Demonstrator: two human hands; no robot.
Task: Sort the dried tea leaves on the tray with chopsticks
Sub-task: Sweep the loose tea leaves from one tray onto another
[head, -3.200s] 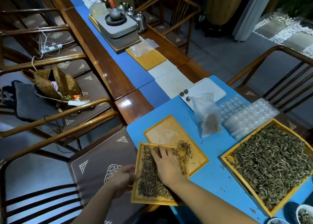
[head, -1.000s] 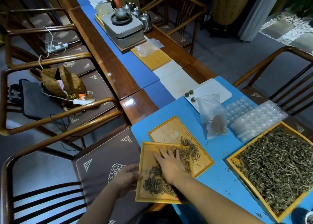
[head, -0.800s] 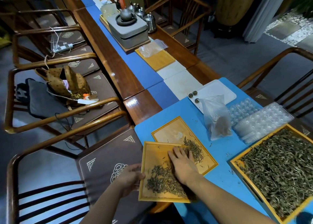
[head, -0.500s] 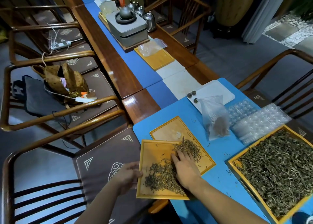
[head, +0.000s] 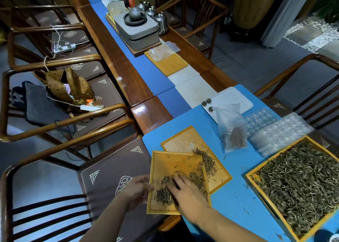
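Left hand (head: pixel 136 188) grips the left rim of the small tray (head: pixel 166 164), fingers curled round the edge. Right hand (head: pixel 185 192) lies flat in that tray, fingers spread, pressing on the tea leaves (head: pixel 164 192). The tray overlaps a second tray (head: pixel 180 141) on the blue worktop (head: pixel 236 190). A large tray (head: pixel 252 175) heaped with leaves stands right

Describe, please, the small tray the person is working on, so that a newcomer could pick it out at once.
Start at the blue mat at the near end of the long wooden table. Three yellow-rimmed trays lie on it; the small tray is the nearest, at the mat's left edge. Unlike the flat tray it overlaps and the large full tray, both hands touch it: left hand gripping its rim, right hand on its leaves.
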